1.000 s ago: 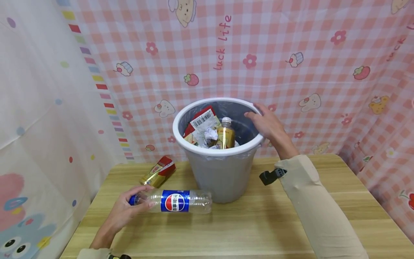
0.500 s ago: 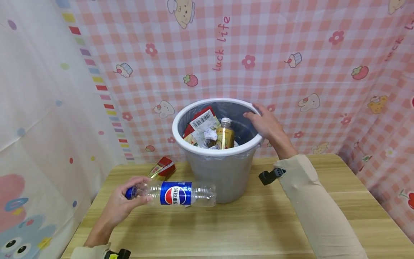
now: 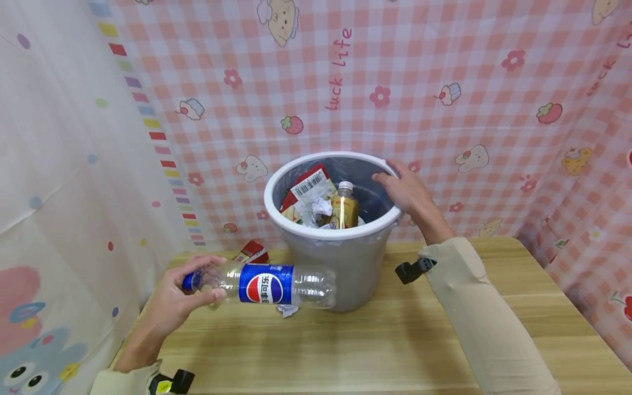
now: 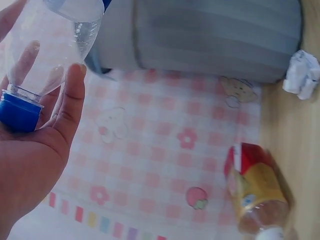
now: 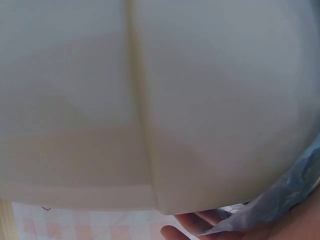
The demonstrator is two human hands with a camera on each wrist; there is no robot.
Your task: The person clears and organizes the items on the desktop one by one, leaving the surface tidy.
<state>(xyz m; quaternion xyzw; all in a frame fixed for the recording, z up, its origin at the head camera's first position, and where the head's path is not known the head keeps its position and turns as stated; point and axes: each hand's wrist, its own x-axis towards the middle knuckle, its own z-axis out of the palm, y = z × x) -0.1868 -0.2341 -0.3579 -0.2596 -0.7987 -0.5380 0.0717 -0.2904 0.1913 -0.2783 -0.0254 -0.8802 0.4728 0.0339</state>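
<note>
My left hand [image 3: 182,293] grips a clear plastic Pepsi bottle [image 3: 266,284] near its blue cap [image 4: 20,111], fingers and thumb around the shoulder. The bottle lies sideways in the air, its base in front of the grey trash can [image 3: 345,269]. My right hand [image 3: 407,189] holds the can's white rim at the right, thumb inside and fingers outside. Inside the can are a yellow-labelled bottle [image 3: 344,211], crumpled paper [image 3: 322,207] and a red packet with a barcode [image 3: 308,184]. In the right wrist view, the can's wall and liner [image 5: 280,205] hide part of that hand.
Behind the Pepsi bottle, a bottle with a red and gold label [image 4: 257,185] lies on the wooden table [image 3: 395,351]. A crumpled paper ball [image 4: 302,75] rests by the can's foot. A checked pink curtain [image 3: 222,137] hangs behind.
My left hand has lifted the Pepsi bottle off the table and drawn it slightly left, uncovering the paper ball. The right hand stays on the rim.
</note>
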